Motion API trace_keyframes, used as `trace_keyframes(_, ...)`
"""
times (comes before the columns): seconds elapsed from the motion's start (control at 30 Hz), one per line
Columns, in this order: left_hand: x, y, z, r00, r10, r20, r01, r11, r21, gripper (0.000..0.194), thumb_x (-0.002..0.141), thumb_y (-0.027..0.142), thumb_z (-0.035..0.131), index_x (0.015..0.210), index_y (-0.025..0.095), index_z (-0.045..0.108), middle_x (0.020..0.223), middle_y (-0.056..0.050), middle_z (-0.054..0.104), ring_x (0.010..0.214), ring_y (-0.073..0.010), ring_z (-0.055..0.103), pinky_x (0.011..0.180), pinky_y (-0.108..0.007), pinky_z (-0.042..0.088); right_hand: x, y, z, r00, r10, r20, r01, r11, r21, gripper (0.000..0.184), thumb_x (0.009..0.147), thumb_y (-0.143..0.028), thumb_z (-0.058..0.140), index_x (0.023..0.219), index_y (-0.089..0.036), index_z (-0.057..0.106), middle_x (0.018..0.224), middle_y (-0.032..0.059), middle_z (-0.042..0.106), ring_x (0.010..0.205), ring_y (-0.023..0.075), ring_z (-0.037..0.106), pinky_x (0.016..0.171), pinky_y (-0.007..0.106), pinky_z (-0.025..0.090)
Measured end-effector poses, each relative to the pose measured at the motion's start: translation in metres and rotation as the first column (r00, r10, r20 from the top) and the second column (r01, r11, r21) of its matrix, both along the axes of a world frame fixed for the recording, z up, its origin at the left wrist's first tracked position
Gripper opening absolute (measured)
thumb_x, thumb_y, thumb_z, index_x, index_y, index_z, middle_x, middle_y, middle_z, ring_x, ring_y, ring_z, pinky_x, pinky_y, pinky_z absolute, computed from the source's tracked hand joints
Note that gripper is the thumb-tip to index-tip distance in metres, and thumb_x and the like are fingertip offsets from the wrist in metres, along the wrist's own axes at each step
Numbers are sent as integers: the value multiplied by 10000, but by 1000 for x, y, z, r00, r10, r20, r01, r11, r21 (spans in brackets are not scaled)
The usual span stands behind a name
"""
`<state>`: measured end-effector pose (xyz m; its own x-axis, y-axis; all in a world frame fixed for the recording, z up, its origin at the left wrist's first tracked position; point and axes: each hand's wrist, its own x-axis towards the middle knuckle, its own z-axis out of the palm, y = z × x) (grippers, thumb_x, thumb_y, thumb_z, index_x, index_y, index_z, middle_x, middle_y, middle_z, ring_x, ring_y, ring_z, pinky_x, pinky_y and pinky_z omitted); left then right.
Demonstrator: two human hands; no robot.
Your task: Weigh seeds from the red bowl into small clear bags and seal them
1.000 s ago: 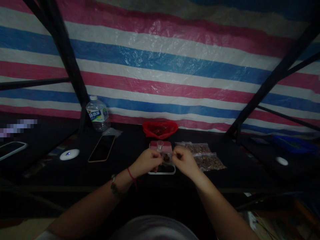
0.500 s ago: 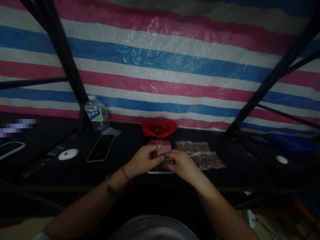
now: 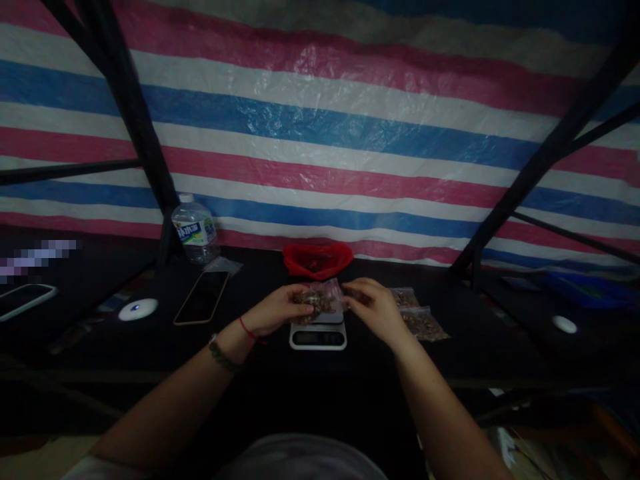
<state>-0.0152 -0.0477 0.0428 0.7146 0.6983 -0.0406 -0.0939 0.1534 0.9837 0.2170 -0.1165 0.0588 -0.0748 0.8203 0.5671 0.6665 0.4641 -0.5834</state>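
My left hand (image 3: 280,310) is closed around the lower end of a small clear zip bag (image 3: 327,297) of brown dried bits. The bag lies tilted above a white kitchen scale (image 3: 319,339), whose dark display faces me. At the bag's right edge, my right hand (image 3: 374,308) has its thumb and forefinger on the plastic; their exact grip is hard to see in the dim light. Just right of that hand lie two filled zip bags, a nearer one (image 3: 425,323) and a farther one (image 3: 404,297), the latter partly covered by the hand.
Behind the scale sits an open red plastic bag (image 3: 319,260). Leftward are a phone (image 3: 203,298), a white round device (image 3: 138,309) and a clear plastic bottle (image 3: 195,230). A blue tray (image 3: 590,291) and a white oval object (image 3: 565,325) are at right. Dark frame posts flank the table.
The hands have moved apart, the right one going rightward. The filled zip bag now shows in my left hand, and the scale's front is uncovered.
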Motion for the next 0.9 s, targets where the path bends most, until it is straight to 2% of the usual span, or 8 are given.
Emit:
trace_keyframes(0.13, 2, 26, 20, 982, 178, 58, -182, 981, 69, 432, 654, 287, 785, 1013, 143, 593, 922, -54, 660, 740, -129, 621, 683, -261, 491, 19, 22, -25, 977, -181, -110, 186, 982, 39, 189, 833, -280, 557, 870, -193, 721, 852, 68, 689, 750, 176, 626, 661, 284, 488)
trace_keyframes(0.2, 5, 49, 31, 973, 229, 8, -225, 952, 209, 474, 637, 282, 786, 1043, 132, 594, 929, -70, 670, 757, -150, 628, 696, -280, 496, 25, 33, -41, 966, -227, -121, 229, 973, 1, 208, 829, -290, 540, 844, -184, 718, 822, 71, 687, 711, 178, 619, 643, 288, 482)
trace_keyframes(0.27, 12, 75, 40, 972, 220, -77, -178, 914, 365, 495, 629, 291, 771, 1062, 122, 602, 947, -80, 678, 801, -173, 631, 720, -291, 496, 28, 40, -52, 963, -237, -131, 232, 971, -51, 221, 824, -296, 531, 839, -176, 715, 814, 74, 690, 722, 187, 624, 651, 295, 483)
trace_keyframes(0.33, 19, 102, 46, 941, 283, -186, -145, 831, 536, 527, 620, 301, 754, 1096, 132, 601, 968, -71, 686, 822, -183, 629, 734, -286, 488, 28, 42, -55, 959, -242, -148, 233, 970, -74, 224, 817, -297, 528, 842, -174, 714, 830, 76, 696, 759, 196, 631, 680, 302, 484)
trace_keyframes(0.4, 27, 127, 50, 868, 360, -342, -15, 708, 706, 538, 612, 308, 742, 1106, 139, 613, 942, -61, 693, 805, -188, 619, 715, -269, 468, 28, 40, -51, 956, -243, -165, 235, 970, -65, 221, 812, -295, 530, 843, -176, 714, 854, 75, 699, 787, 198, 631, 707, 307, 482)
trace_keyframes(0.47, 35, 146, 52, 783, 420, -458, 133, 607, 783, 490, 604, 303, 734, 1057, 140, 646, 896, -53, 701, 785, -194, 609, 705, -260, 445, 28, 35, -44, 956, -234, -176, 228, 972, -54, 219, 810, -293, 531, 843, -179, 715, 858, 72, 697, 791, 194, 629, 718, 307, 479)
trace_keyframes(0.6, 50, 167, 53, 696, 426, -578, 324, 533, 782, 410, 590, 223, 735, 984, 128, 672, 823, -29, 704, 717, -160, 578, 665, -220, 402, 28, 29, -36, 963, -203, -175, 195, 979, -64, 224, 803, -281, 530, 862, -176, 719, 850, 70, 690, 773, 186, 620, 707, 303, 475)
trace_keyframes(0.9, 71, 176, 65, 682, 386, -622, 395, 521, 756, 189, 649, 134, 710, 816, 59, 667, 628, 48, 639, 586, -64, 435, 580, -151, 321, 30, 31, -38, 971, -176, -164, 162, 982, -95, 217, 812, -278, 538, 881, -181, 719, 860, 62, 686, 797, 180, 616, 712, 295, 460)
